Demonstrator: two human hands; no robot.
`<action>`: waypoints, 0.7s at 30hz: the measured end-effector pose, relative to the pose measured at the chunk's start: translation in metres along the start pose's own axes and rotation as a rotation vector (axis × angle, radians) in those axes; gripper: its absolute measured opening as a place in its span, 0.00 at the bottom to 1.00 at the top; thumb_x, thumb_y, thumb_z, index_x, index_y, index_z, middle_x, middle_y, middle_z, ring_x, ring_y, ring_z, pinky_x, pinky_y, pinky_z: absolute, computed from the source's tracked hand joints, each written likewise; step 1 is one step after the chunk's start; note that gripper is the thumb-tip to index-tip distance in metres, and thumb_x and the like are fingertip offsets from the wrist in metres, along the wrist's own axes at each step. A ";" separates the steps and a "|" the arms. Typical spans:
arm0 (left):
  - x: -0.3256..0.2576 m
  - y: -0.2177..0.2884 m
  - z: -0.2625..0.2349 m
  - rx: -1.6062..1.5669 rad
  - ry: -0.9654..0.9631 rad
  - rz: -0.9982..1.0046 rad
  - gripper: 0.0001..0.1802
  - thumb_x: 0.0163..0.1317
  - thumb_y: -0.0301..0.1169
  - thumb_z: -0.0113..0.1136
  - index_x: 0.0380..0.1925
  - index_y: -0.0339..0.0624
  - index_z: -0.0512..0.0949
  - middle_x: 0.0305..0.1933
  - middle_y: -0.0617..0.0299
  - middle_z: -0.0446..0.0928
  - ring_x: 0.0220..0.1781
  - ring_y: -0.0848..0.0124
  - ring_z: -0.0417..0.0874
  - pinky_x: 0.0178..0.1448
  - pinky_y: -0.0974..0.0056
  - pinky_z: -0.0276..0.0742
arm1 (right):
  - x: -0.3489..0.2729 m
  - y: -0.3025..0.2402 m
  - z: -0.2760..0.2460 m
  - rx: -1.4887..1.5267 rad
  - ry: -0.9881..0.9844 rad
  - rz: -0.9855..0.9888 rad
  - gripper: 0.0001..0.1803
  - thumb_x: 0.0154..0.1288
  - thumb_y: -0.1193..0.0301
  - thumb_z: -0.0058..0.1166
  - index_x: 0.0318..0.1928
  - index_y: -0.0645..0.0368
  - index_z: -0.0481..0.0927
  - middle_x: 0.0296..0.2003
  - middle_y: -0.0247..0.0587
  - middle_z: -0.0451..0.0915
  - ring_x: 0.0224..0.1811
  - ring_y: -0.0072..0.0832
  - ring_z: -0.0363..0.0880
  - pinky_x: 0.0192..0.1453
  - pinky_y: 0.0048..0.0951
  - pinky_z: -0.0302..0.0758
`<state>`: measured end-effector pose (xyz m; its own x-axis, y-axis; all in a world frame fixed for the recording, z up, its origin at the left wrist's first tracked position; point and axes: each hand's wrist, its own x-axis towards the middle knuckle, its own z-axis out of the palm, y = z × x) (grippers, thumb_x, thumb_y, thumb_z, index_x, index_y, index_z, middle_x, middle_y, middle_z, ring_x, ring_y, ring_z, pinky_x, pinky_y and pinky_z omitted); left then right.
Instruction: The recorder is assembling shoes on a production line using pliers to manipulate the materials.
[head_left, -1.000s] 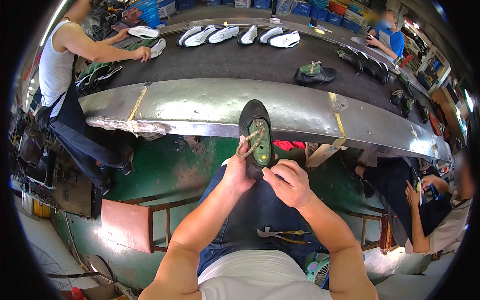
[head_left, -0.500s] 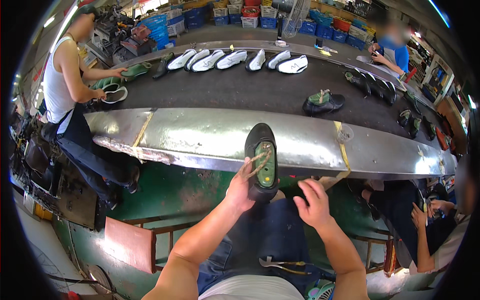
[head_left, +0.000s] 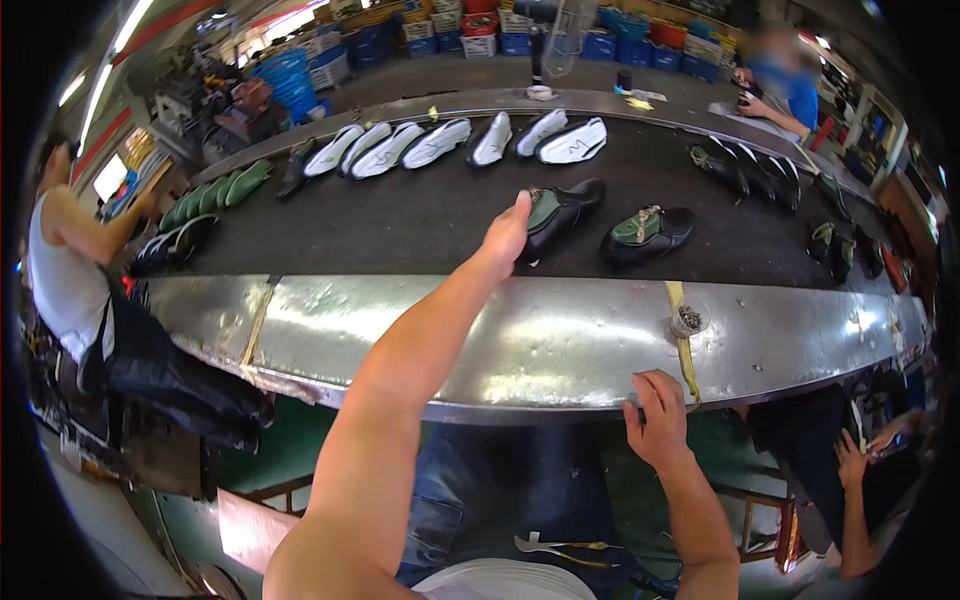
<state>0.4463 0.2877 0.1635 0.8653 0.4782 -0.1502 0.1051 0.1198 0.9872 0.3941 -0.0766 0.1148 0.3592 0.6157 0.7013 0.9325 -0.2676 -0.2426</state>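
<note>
My left hand [head_left: 508,238] reaches far out over a dark belt and grips the heel end of a black shoe upper [head_left: 575,203] on a green last. Its thumb shows along the near side; the other fingers are mostly hidden. A matching black shoe on a green last [head_left: 640,238], with a cord loop on top, stands just to its right. My right hand [head_left: 660,415] hovers by the near edge of the metal ledge [head_left: 540,350], holding nothing, thumb apart from loosely bent fingers. Metal pincers [head_left: 570,550] lie on my lap.
A small clear cup of tiny pieces [head_left: 688,320] sits on the ledge. White-covered shoes [head_left: 435,143] line the belt's far side; dark shoes [head_left: 745,170] stand at right. One person [head_left: 75,260] works at left, another [head_left: 790,105] across the belt, a third [head_left: 850,460] at right.
My left hand has carried the shoe from above my lap forward onto the belt, beside the other one. My right hand moved slightly right and down. The person at left shifted further left.
</note>
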 end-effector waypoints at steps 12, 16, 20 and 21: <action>0.059 -0.027 -0.043 -0.208 -0.155 0.082 0.33 0.73 0.49 0.54 0.68 0.35 0.68 0.71 0.49 0.69 0.75 0.53 0.66 0.69 0.46 0.71 | 0.008 0.015 0.027 -0.198 -0.186 0.048 0.19 0.63 0.64 0.54 0.49 0.64 0.80 0.47 0.48 0.78 0.51 0.49 0.77 0.55 0.49 0.71; 0.131 -0.048 -0.163 0.587 0.559 0.463 0.29 0.63 0.43 0.65 0.57 0.31 0.77 0.61 0.40 0.76 0.67 0.51 0.74 0.71 0.53 0.69 | 0.009 0.010 0.036 -0.217 -0.242 0.014 0.19 0.64 0.65 0.50 0.48 0.66 0.79 0.47 0.51 0.78 0.51 0.51 0.77 0.53 0.50 0.70; 0.186 -0.023 -0.235 0.916 0.903 0.936 0.28 0.55 0.44 0.71 0.51 0.37 0.79 0.55 0.40 0.78 0.55 0.45 0.80 0.58 0.48 0.77 | 0.007 0.014 0.015 -0.359 -0.311 0.115 0.19 0.62 0.66 0.49 0.48 0.66 0.80 0.46 0.51 0.79 0.50 0.51 0.78 0.52 0.50 0.71; 0.205 -0.024 -0.294 1.173 0.975 0.723 0.26 0.54 0.50 0.68 0.46 0.43 0.84 0.44 0.45 0.84 0.49 0.44 0.84 0.59 0.47 0.76 | 0.011 0.015 0.018 -0.284 -0.308 0.073 0.20 0.61 0.66 0.50 0.49 0.65 0.80 0.47 0.50 0.79 0.50 0.49 0.78 0.51 0.49 0.71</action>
<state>0.4775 0.6383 0.0929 0.3389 0.5168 0.7862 0.5206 -0.7991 0.3008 0.4134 -0.0602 0.1068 0.4584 0.7691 0.4454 0.8723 -0.4853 -0.0598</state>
